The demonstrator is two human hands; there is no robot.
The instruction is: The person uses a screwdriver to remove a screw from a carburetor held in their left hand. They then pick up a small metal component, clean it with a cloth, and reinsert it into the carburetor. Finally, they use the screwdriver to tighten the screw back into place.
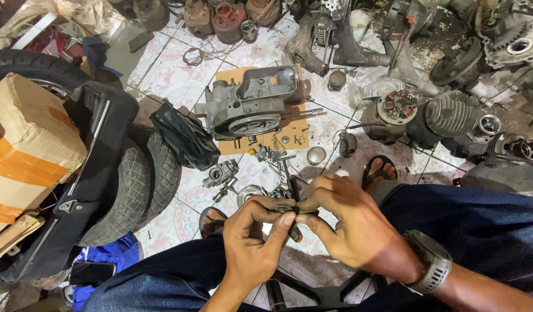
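Small dark metal part [293, 222] pinched between fingertips of left hand [252, 245] and right hand [350, 228], above knees (fingers closed on it). Beyond: carburetor [220, 173], engine crankcase [249, 104] on cardboard sheet [292, 130], tyres [142, 185] left.

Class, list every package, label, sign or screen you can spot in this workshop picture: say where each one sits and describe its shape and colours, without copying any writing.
Cardboard box: far left, resting against the tyres; blocky, brown with orange tape bands.
Flat cardboard sheet: on the tiled floor ahead, under the grey engine casing; rectangular, tan.
Phone: lower left on blue cloth; flat, dark, screen blank.
Wristwatch: on the right hand's wrist; grey, face not visible.
No signs visible.
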